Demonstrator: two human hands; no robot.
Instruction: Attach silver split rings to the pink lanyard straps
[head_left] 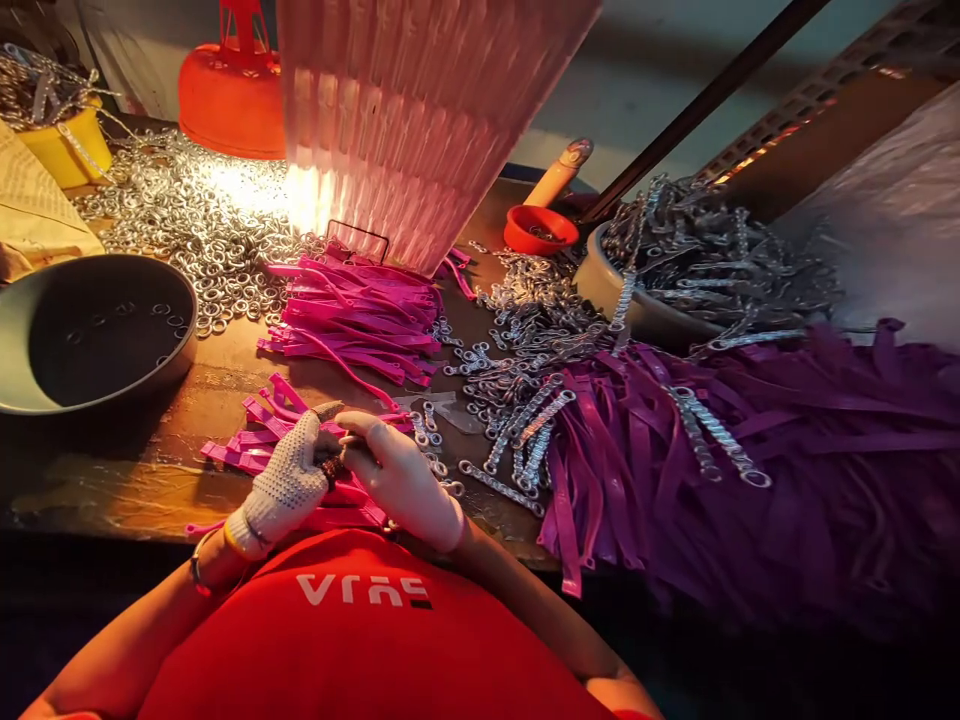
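Observation:
My left hand (289,480), in a dotted knit glove, is closed at the table's front edge, its fingertips against those of my right hand. My right hand (397,478), in a thin pale glove, is closed too. Something small and dark sits between the fingers, too hidden to name. Pink straps (259,437) lie beneath and beside both hands. Behind them is a larger pile of pink straps (360,315). Small metal chain links (426,425) lie just right of my right hand.
A dark bowl (161,350) stands at the left, near heaped metal rings (217,270). A red lamp (231,100) hangs beside a ribbed clear panel (405,120). Purple straps (750,450) cover the right side, before a tub (600,275) of chains. A red dish (517,235) sits behind.

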